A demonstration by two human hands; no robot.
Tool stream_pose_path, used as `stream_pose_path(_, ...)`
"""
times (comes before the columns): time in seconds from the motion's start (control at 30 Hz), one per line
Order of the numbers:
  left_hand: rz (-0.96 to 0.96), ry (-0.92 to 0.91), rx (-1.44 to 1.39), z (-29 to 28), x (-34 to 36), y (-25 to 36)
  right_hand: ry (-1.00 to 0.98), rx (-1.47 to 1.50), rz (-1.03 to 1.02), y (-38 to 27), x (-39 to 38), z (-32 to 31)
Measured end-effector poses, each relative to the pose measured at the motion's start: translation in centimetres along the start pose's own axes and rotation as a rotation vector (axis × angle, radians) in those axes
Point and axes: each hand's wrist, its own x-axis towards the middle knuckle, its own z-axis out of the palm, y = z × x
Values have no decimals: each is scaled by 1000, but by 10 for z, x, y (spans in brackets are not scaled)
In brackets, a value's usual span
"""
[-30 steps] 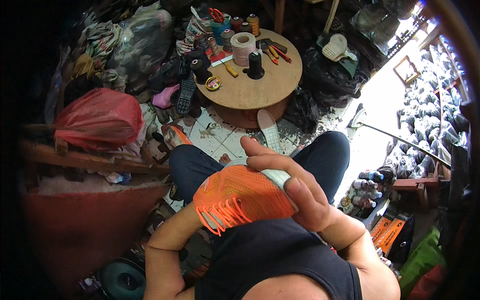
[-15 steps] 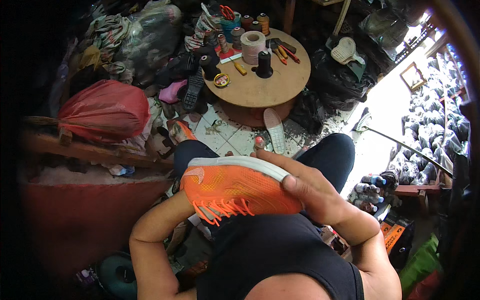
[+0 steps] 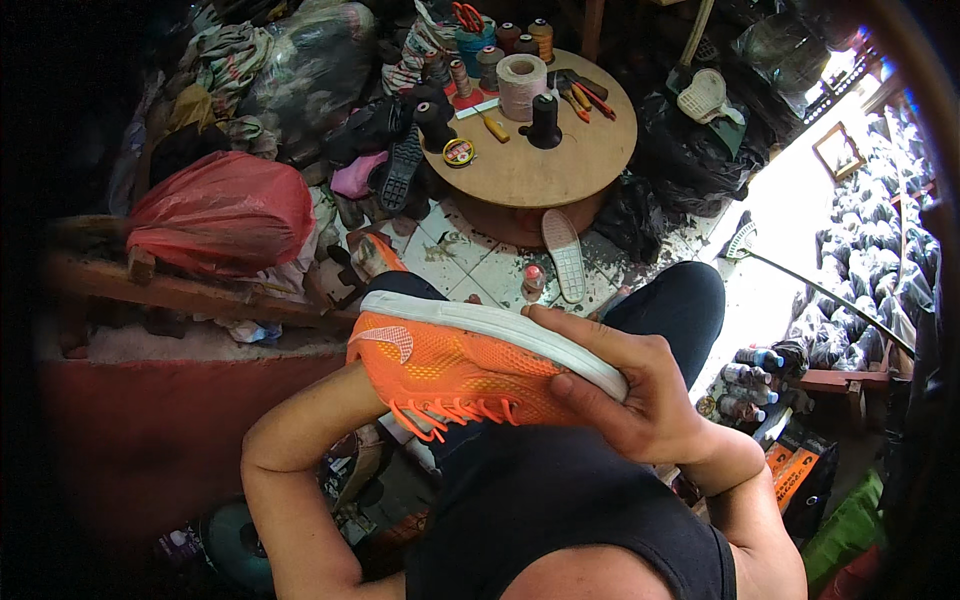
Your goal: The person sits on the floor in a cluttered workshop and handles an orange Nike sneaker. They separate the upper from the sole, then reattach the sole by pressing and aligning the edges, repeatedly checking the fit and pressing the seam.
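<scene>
An orange mesh sneaker with a white sole is held on its side across my lap, sole edge upward and orange laces hanging down. My right hand is closed around its toe, thumb on the mesh upper and fingers over the sole. From the left, my left forearm runs into the shoe's opening; the hand itself is hidden inside. Beyond my knees, a loose pale shoe sole leans by the round table. Another orange shoe lies partly hidden near my left knee.
The round wooden table holds thread spools, a white roll, a yellow-handled tool and pliers. A small bottle stands on the tiles. A red bag sits at left; plastic bottles lie at right.
The sneaker has turned, its heel shifting left and its toe dipping. My right hand has re-gripped, the thumb moving from the sole's edge onto the upper. The whole view has shifted slightly.
</scene>
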Motion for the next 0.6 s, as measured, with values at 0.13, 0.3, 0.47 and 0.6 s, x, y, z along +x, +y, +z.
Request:
stream_pose_path(0.13,-5,2,-10,1,0,-3,-4,-15,19,-2,3,-1)
stream_pose_path(0.3,-31,19,-77,0,-6,-3,102,-189,-51,1,9,4)
stream_pose_path(0.47,-70,105,-227,-10,-20,-3,152,-179,-74,7,5,7)
stream_pose_path(0.6,-133,212,-378,-23,-23,-8,202,-230,-165,16,5,12)
